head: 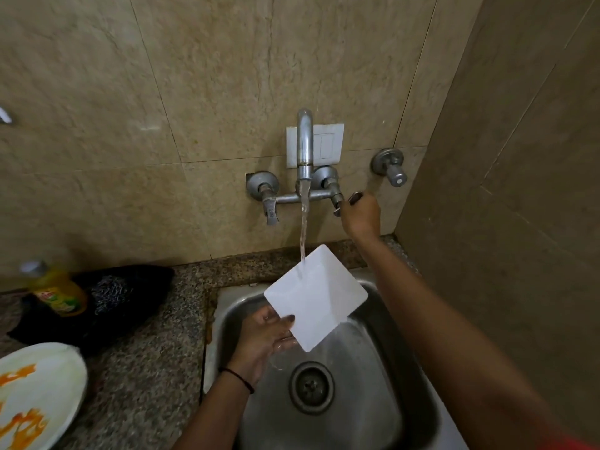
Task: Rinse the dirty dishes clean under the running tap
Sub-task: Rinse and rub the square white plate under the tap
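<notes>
A white square plate (319, 297) is held directly below the tap spout (304, 147), over the sink (389, 401). It is tilted so that the stream of water (303, 228) strikes its upper corner and is shed off the lower edge toward the drain (311, 388) rather than pooled. The plate is pinched at its lower-left edge by the left hand (263, 339): the thumb is laid on the upper face and the other fingers are curled beneath, so the face is kept open to the flow. Just right of the spout, the valve handle (337, 203) is gripped by the right hand (360, 216), fingers curled about it, though the grasp is partly hidden; the flow is presumably regulated from there. Well left of the spout and lower, on the granite counter (146, 368), lies a round plate (39, 384) smeared with orange residue, judged not yet rinsed. A yellow soap bottle (58, 290) and a dark cloth (123, 297) are set between it and the spout.
</notes>
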